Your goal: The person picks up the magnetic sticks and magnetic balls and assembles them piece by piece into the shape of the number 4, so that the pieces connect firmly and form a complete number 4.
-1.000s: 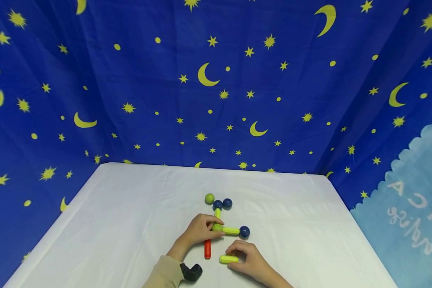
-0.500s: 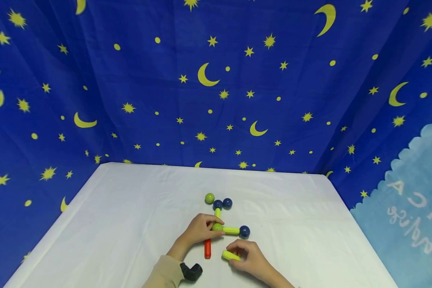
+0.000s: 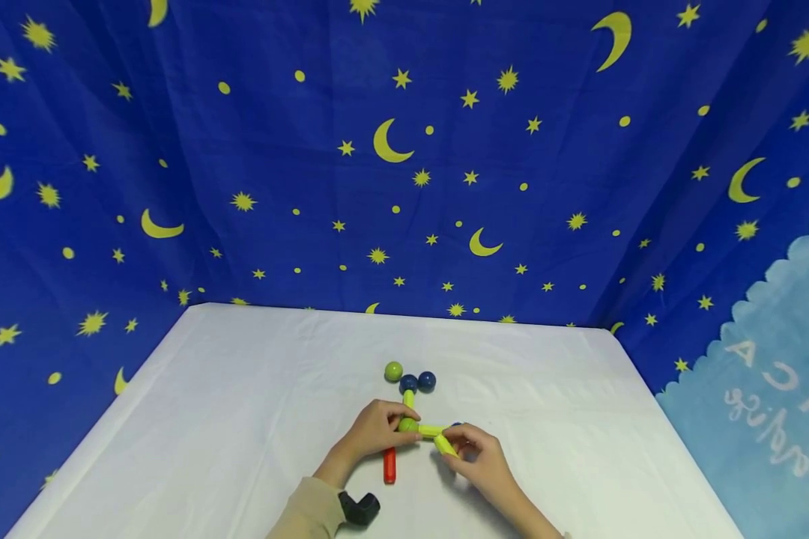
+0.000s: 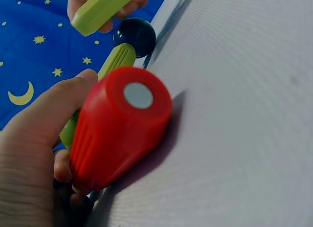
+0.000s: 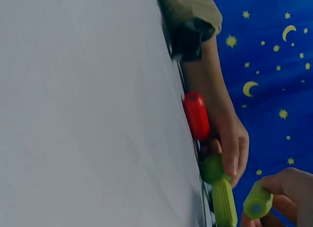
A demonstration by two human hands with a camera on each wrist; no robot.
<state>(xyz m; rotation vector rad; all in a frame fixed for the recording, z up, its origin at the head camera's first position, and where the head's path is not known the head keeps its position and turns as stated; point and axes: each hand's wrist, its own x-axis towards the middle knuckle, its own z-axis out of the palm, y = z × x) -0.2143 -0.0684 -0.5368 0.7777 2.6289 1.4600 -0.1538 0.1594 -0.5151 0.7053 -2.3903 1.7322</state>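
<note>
My left hand [image 3: 372, 433] grips a green ball [image 3: 408, 425] between thumb and fingers. A yellow-green magnetic stick [image 3: 431, 431] runs right from this ball to a dark blue ball [image 4: 135, 37], mostly hidden by my right hand in the head view. Another yellow-green stick [image 3: 408, 398] leads up to a second blue ball [image 3: 409, 383]. My right hand [image 3: 483, 458] pinches a loose yellow-green stick [image 3: 446, 446], held tilted just above the right-hand stick; whether they touch, I cannot tell. A red stick [image 3: 389, 466] lies just below my left hand, its round end disc facing the left wrist camera.
Beyond the joined pieces lie a green ball [image 3: 394, 371] and another blue ball [image 3: 427, 382], close to the second blue ball. Everything rests on a white-covered table [image 3: 276, 389]. A blue star-and-moon cloth [image 3: 404, 187] rises behind, with a light-blue panel [image 3: 775, 374] at right.
My right hand has lifted the loose yellow-green stick and carried it up toward the joined pieces, turning it to a steeper slant. My left hand has stayed on the green ball.
</note>
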